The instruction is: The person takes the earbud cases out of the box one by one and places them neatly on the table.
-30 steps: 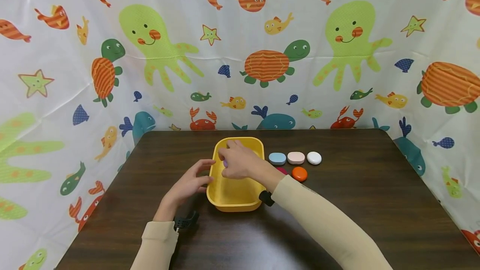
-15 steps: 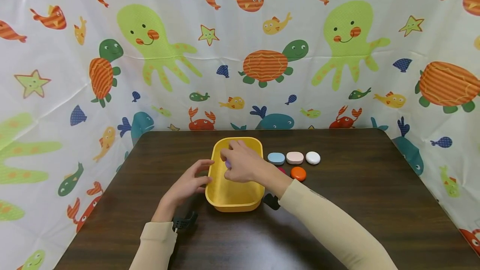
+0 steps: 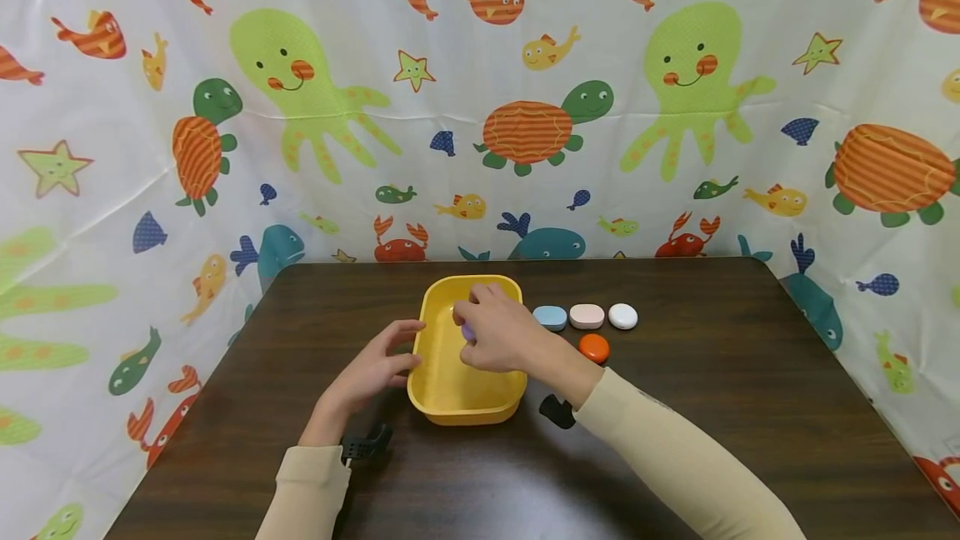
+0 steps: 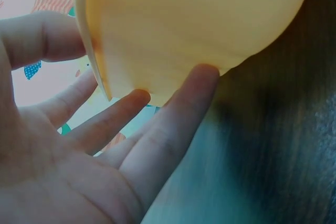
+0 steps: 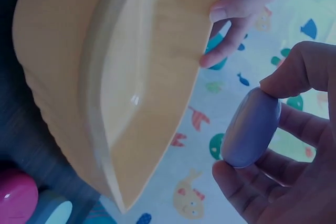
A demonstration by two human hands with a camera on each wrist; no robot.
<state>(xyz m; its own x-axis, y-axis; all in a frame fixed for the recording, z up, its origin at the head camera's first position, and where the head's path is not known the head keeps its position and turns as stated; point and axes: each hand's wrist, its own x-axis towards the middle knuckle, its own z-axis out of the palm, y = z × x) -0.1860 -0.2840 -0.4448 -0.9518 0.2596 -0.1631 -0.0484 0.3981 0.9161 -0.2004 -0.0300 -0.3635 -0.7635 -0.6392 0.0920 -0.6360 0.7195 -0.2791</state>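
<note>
My right hand (image 3: 498, 332) is over the yellow tub (image 3: 457, 398), pinching a smooth purple oval soap bar (image 5: 252, 127) between thumb and fingers. The right wrist view shows the bar apart from the tub's wall; in the head view the hand covers most of it. My left hand (image 3: 375, 365) lies at the tub's left side with extended fingers. In the left wrist view, several fingertips (image 4: 202, 77) touch the tub's outer wall.
Right of the tub stand a light blue bar (image 3: 550, 317), a pink bar (image 3: 587, 317), a white round one (image 3: 622, 316) and an orange round one (image 3: 594, 348). A magenta round one (image 5: 17, 196) shows in the right wrist view. A patterned curtain (image 3: 450, 165) hangs behind the table.
My right hand has moved rightward and slightly nearer over the tub, still pinching the purple soap bar. My forearm now covers the magenta piece in the head view. My left hand stays put.
</note>
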